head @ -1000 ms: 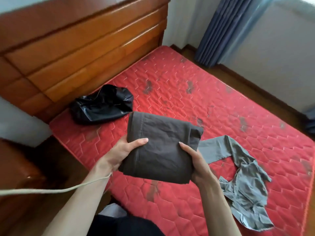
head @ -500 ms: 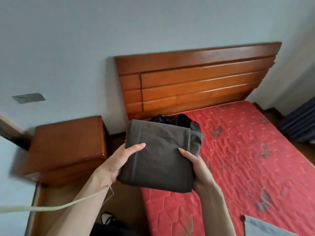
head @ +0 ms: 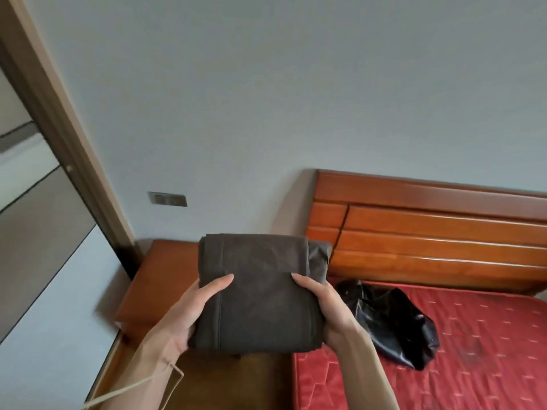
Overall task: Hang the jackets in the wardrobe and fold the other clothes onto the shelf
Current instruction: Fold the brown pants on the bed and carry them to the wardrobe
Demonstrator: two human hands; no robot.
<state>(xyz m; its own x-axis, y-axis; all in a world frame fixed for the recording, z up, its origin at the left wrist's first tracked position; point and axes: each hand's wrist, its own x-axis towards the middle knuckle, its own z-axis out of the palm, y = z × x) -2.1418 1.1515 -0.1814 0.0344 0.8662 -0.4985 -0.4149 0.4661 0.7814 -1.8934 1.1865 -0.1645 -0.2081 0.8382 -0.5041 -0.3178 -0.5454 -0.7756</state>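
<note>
Head view: left hand (head: 189, 316) and right hand (head: 324, 310) grip a folded dark brown garment (head: 260, 291) from either side, thumbs on top. It is held above a wooden nightstand (head: 159, 279), beside the red mattress (head: 461, 350).

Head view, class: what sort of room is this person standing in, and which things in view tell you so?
Most likely a bedroom. A red mattress lies against a wooden headboard, with a bedside cabinet next to it. Both hands hold a folded garment.

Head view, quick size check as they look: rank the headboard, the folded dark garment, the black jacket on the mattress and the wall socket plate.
1. Headboard
2. Folded dark garment, held near the camera, so its look is inflated
3. Black jacket
4. Wall socket plate
</note>
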